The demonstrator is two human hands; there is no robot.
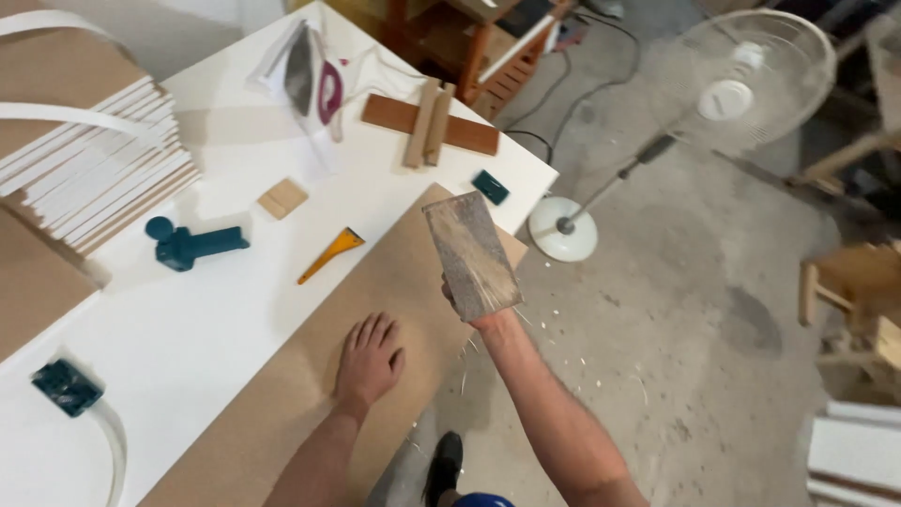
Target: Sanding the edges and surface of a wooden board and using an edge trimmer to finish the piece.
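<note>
While the brown board (pixel 375 310) lay slantwise across the white desk (pixel 188 319), its near long edge ran along the desk's front edge, and its far corner reached toward the desk's right corner. Beyond that edge lay open concrete floor (pixel 694 310), strewn with pale shavings, with a white fan (pixel 741 84) standing well apart. Left of the board the desk top was bare for a stretch, then came a yellow scraper (pixel 330 253), just beside the board's far edge, a teal tool (pixel 192 246), and a small wood square (pixel 282 198). A stack of white-edged panels (pixel 94 178) filled the far left corner. An iron (pixel 314 80) and crossed wood strips (pixel 429 124) sat at the far end, and a small teal block (pixel 490 187) lay near the right corner.

The board was flat, matt brown, and plain. The block (pixel 471 255) was a worn, greyish-brown wooden slab, scuffed on its broad face.

The left hand (pixel 369 361) lay palm down on the board, fingers spread, its grip released and holding nothing. The right hand (pixel 469 305) had its grip clenched round the block's lower end, holding it upright above the board's near edge, its top leaning slightly away from the person.
</note>
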